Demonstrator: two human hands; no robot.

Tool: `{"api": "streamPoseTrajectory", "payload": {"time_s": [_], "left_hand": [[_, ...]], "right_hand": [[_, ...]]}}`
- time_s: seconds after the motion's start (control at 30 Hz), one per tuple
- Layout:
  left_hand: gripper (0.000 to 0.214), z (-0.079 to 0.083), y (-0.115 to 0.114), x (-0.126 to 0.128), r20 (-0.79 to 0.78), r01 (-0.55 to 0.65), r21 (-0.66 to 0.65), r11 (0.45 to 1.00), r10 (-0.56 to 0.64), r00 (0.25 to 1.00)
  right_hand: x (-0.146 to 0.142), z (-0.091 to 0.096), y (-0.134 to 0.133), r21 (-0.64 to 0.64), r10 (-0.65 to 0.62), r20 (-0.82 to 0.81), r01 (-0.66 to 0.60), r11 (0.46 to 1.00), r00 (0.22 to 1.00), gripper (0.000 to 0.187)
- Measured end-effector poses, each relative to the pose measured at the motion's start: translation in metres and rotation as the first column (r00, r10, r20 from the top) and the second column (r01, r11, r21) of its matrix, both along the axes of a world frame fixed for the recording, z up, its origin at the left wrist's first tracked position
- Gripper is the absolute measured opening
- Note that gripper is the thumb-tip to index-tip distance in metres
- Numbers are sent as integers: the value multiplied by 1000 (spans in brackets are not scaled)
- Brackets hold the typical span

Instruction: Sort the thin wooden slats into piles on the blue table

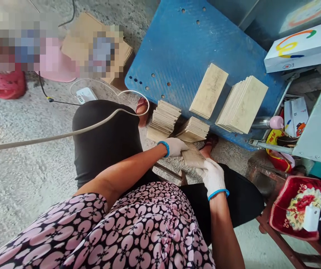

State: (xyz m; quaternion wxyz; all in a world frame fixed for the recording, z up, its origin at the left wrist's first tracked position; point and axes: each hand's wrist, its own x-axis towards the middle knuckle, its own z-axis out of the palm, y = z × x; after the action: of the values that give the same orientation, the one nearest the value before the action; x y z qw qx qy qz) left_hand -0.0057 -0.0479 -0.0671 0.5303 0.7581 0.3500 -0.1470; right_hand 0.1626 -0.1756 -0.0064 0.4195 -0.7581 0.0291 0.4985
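Note:
A thin, pale wooden board (193,157) is held in front of my knees between both hands. My left hand (175,147), in a white knit glove with a blue cuff, is closed on the board's left end. Gloved the same way, my right hand (213,175) grips the right end with thumb and fingers. Just beyond them, two fanned stacks of similar boards, one left (164,117) and one right (193,129), sit at the near edge of the blue table (171,48). Farther back on it are a neat pile (209,91) and a taller stack (241,104).
At right are a white box (303,45), a pink-capped flask (275,122) and a wooden chair with a red floral cushion (279,213). A beige cable (99,125) crosses over my left knee. Cardboard (79,35) and a power strip (86,95) lie at left.

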Motion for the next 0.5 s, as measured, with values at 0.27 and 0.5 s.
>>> {"api": "streamPoseTrajectory", "payload": {"time_s": [0.27,0.5], "left_hand": [[27,19,11,4,-22,-78,2,997,79,997],[22,21,14,4,69,-400,-401,824,462,884]], "right_hand": [[14,10,26,-34,77,198,-72,997,977,55],[-4,-7,27,-98,358,411,-350,932,838,71]]}}
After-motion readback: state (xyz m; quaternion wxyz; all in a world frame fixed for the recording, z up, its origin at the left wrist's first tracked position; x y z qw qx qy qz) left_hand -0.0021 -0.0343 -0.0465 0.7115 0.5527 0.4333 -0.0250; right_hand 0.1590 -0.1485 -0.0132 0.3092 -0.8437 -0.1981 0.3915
